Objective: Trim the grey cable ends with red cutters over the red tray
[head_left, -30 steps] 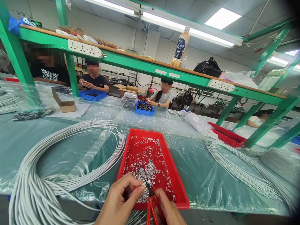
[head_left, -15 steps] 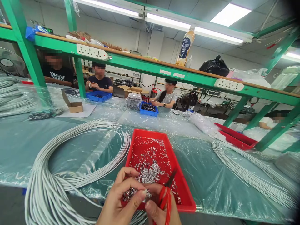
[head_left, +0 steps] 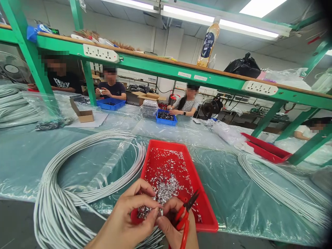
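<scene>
Over the near end of a red tray [head_left: 207, 207], my left hand [head_left: 129, 214] pinches the tip of a white cable [head_left: 161, 211] between thumb and forefinger. My right hand [head_left: 181, 224] meets it there, its thumb and forefinger closed at the same cable end. Red-handled scissors [head_left: 184, 216] lie in my right palm, dark blades pointing up and right, away from the cable. Silvery foil scraps [head_left: 167, 186] cover part of the tray floor. Fingers hide most of the cable tip.
A large coil of white cable [head_left: 54, 173] lies to the left, and another cable bundle [head_left: 272, 183] to the right. Beyond are a small cardboard box [head_left: 85, 116], blue trays [head_left: 166, 121] and co-workers seated across the table. A green shelf frame [head_left: 155, 65] crosses overhead.
Both hands still meet at the cable end. My fingers have shifted slightly, and the scissors' blades have tilted further right. The view has moved a little.
</scene>
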A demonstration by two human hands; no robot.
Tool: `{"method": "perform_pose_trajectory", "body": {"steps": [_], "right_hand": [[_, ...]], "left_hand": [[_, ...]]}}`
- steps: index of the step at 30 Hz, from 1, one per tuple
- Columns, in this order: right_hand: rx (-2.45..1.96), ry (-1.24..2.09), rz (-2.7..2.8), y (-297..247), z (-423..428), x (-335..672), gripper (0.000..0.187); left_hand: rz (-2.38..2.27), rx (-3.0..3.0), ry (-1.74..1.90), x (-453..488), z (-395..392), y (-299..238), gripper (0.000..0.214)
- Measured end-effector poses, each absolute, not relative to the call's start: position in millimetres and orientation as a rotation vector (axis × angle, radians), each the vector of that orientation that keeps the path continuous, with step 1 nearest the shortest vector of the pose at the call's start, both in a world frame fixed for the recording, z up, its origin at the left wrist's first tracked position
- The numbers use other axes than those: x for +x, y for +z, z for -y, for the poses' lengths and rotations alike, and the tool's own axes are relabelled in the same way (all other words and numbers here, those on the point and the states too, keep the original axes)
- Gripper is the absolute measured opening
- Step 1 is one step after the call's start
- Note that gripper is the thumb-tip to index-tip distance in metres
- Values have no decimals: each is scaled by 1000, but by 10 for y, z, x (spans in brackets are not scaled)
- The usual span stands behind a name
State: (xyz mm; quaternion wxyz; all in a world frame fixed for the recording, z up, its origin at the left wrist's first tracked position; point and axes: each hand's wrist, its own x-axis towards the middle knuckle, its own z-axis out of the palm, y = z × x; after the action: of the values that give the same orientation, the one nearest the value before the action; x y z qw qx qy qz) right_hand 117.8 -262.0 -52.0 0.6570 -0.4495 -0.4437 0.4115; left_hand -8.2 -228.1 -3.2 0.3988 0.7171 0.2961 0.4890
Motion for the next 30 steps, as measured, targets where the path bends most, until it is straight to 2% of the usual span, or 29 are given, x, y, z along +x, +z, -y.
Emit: {"method": "perform_pose_trajectory", "body": {"steps": [13, 17, 20, 23, 26, 30], "right_hand": [[-1028, 971, 1025, -490, 2639, 1198, 38], [-1180, 773, 961, -429, 2644, 1156, 31], [-1128, 685, 986, -485, 2631, 1132, 25], [-988, 814, 982, -537, 2617, 1144, 30], [-826, 1093, 1004, -520, 2620, 1201, 30], [-628, 1356, 1103, -373, 2672, 1255, 33]], "left_hand": [[-652, 1875, 1085, -93, 2152, -37, 12], [-648, 1866, 1119, -47, 2153, -81, 9], [-601, 1795, 1109, 33, 2130, -139, 13], [-580, 1618, 1113, 100, 2118, -174, 16], [-533, 1565, 1017, 102, 2105, -127, 18], [-651, 2031, 850, 63, 1958, -9, 12]]}}
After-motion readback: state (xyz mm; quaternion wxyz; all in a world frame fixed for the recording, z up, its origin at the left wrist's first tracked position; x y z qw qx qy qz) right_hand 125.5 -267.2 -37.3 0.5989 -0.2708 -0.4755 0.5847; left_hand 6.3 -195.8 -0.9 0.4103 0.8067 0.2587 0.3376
